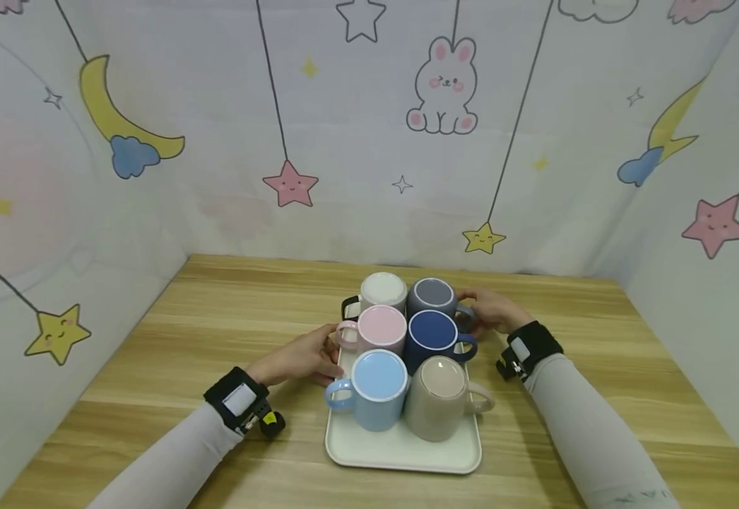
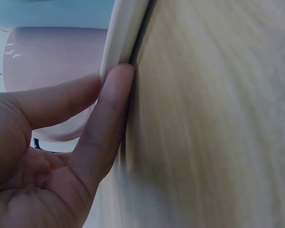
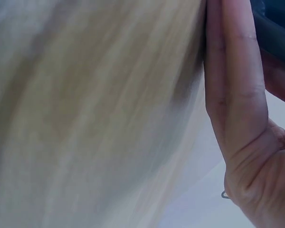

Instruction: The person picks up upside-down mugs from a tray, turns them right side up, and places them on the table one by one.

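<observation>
A white rectangular tray (image 1: 401,452) carries several upside-down mugs in two columns. On the left stand a white mug (image 1: 383,288), a pink mug (image 1: 381,329) and a light blue mug (image 1: 379,396); on the right, a grey mug (image 1: 433,293), a navy mug (image 1: 432,336) and a beige mug (image 1: 436,403). Thumb and finger of my left hand (image 1: 306,355) pinch the tray's left rim, plainly seen in the left wrist view. Beside the grey mug, my right hand (image 1: 492,311) grips the tray's right edge; its fingertips are hidden in the right wrist view.
The tray rests on a wood-grain table (image 1: 249,304). Pale printed cloth walls (image 1: 357,233) enclose the table's back and sides. The mug handles stick out over the tray's left and right sides.
</observation>
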Demonstrator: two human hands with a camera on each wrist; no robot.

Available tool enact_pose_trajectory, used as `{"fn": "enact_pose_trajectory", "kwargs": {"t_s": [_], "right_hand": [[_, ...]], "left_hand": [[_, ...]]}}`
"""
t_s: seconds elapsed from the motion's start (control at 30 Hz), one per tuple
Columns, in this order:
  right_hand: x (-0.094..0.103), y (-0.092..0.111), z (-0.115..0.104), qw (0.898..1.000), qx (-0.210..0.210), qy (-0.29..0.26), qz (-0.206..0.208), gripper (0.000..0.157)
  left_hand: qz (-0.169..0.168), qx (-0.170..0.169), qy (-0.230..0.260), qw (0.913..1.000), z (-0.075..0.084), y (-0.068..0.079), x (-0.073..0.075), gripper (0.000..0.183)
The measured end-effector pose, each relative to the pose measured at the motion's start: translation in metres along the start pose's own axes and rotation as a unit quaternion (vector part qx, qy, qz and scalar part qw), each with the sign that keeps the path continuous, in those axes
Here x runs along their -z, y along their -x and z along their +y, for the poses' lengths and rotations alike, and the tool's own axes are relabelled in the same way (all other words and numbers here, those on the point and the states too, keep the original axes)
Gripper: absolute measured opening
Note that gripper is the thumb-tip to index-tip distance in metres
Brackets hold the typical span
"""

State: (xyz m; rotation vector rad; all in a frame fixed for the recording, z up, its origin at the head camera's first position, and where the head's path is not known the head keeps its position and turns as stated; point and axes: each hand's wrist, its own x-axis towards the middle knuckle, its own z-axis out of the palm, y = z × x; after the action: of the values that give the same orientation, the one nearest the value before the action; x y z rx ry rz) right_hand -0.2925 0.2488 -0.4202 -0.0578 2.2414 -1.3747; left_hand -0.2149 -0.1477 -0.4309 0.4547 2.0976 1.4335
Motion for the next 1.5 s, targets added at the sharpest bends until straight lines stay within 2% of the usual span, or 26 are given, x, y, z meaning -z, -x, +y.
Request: {"fn": "enact_pose_trajectory", "kwargs": {"t_s": [0.23, 0.43, 0.7, 1.03, 1.5], "right_hand": [[-0.0003, -0.0003, -0.0005, 1.0, 0.001, 0.007, 0.007, 0.051], [-0.0024, -0.0033, 0.0006, 1.0, -0.001, -0.026, -0.003, 0.049], [-0.0029, 0.0004, -0.0022, 1.0, 0.004, 0.003, -0.005, 0.045], [-0.0013, 0.0012, -0.0024, 1.0, -0.002, 0.001, -0.003, 0.044], [-0.001, -0.0013, -0.0006, 1.0, -0.004, -0.004, -0.011, 0.043]], "left_hand": [[0.0, -0.009, -0.003, 1.0, -0.0009, 0.0001, 0.0002, 0.079], [-0.002, -0.013, -0.004, 0.9999, -0.0018, 0.0014, 0.0, 0.081], [0.005, -0.005, 0.006, 1.0, -0.0024, 0.0019, -0.0024, 0.083], [0.015, 0.0, -0.016, 0.9998, -0.001, 0.0009, -0.0027, 0.082], [0.007, -0.004, -0.019, 0.9998, -0.0023, 0.0006, -0.0015, 0.083]]}}
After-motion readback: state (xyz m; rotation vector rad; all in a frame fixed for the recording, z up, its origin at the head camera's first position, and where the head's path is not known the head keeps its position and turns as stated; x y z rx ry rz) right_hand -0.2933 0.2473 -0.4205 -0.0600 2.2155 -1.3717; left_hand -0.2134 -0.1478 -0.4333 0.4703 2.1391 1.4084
